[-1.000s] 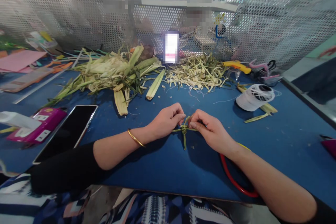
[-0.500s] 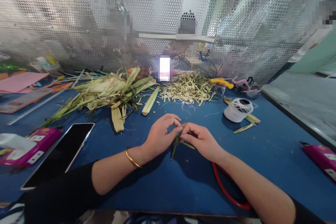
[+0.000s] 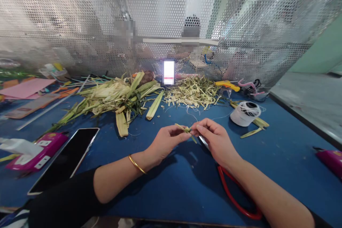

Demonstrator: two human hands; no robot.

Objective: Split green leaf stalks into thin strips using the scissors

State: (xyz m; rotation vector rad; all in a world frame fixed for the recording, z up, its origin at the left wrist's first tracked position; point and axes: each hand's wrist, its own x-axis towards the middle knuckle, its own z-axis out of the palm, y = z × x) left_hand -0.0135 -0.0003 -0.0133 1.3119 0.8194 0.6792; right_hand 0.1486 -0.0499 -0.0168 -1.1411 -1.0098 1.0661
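Over the middle of the blue table, my left hand (image 3: 166,141) pinches a small knotted bit of green plant strip (image 3: 182,127) between thumb and fingertips. The fingers of my right hand (image 3: 219,143) close on the strip's other side, and the fingertips of both hands nearly meet. Short ends of the strip stick out to the upper left and downward. Scissors with a red handle (image 3: 230,199) lie under my right hand and forearm, partly covered by them. A thin white thread runs on the table just beyond the hands.
Long pale-green leaves (image 3: 109,91) heap at the back left, beside shredded strips (image 3: 192,94). A white thread spool (image 3: 238,115) and a yellow-handled tool (image 3: 227,85) are to the right. A phone (image 3: 66,158) and purple power strip (image 3: 55,141) lie left. Perforated mesh (image 3: 165,3) stands behind.
Both hands have risen slightly and turned, bringing the knotted strip up to the fingertips, where more of it shows. My right hand has moved right, uncovering part of the scissors' blade. The view has shifted slightly.
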